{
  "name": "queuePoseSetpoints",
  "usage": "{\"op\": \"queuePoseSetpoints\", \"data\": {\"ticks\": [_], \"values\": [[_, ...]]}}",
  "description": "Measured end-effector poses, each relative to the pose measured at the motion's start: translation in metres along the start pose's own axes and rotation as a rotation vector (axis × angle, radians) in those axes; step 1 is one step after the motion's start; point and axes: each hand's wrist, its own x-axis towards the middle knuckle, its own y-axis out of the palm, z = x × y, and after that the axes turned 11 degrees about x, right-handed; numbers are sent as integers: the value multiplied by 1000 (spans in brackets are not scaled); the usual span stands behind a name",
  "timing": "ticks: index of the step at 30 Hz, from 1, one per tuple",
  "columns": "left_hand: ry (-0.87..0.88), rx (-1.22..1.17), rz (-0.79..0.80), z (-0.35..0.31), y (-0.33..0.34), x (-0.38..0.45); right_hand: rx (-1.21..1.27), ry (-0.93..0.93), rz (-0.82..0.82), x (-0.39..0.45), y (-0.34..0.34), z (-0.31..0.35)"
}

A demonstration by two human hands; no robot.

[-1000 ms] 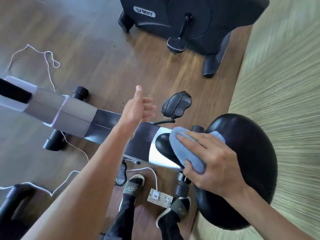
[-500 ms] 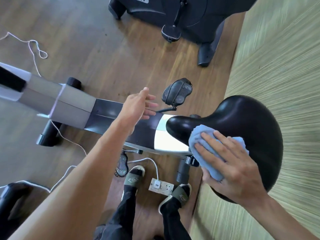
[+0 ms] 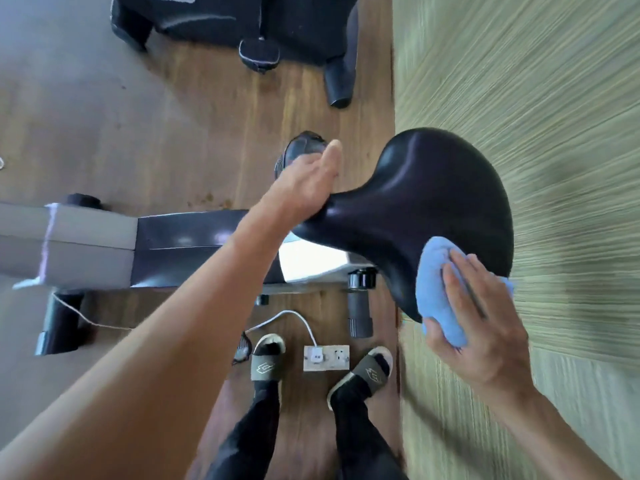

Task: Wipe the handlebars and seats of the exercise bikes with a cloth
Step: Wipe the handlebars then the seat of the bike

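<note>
Head view: right hand [image 3: 485, 327] fingers press blue cloth [image 3: 437, 289] onto glossy black seat [image 3: 426, 206].

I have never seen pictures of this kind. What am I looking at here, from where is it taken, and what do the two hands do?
There is no robot here. The picture comes from a wide-angle camera worn on a person's head, looking down, so you see that person's own arms, legs and sandalled feet.

The large black shape is the seat of an exercise bike; its grey and black frame runs to the left. The right hand presses a blue cloth against the seat's near edge, to wipe it. The left hand rests at the narrow nose of the seat and holds nothing.

On the wooden floor between the feet lies a power strip with a white plug in it. A second, black bike stands further away. The green surface to the right is blurred; I cannot tell what it is.
</note>
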Motion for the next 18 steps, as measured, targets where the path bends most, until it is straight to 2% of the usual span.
{"op": "queuePoseSetpoints", "data": {"ticks": [2, 4, 9, 12, 15, 18], "values": [[-8, 295, 91, -3, 12, -7, -12, -6, -22, 3, 4, 2], [4, 436, 61, -5, 18, -11, -64, -28, -70, 33, 17, 18], [-24, 464, -9, -10, 18, -22, -108, -27, -123, 94, 55, 55], [-47, 463, 7, -11, 16, -30, -107, -83, -109, 56, 39, 43], [-47, 483, 18, -16, 17, -38, -136, -46, -156, 1, 24, 28], [-37, 518, 16, -15, 20, -42, -174, 1, -192, -7, 28, 26]]}}
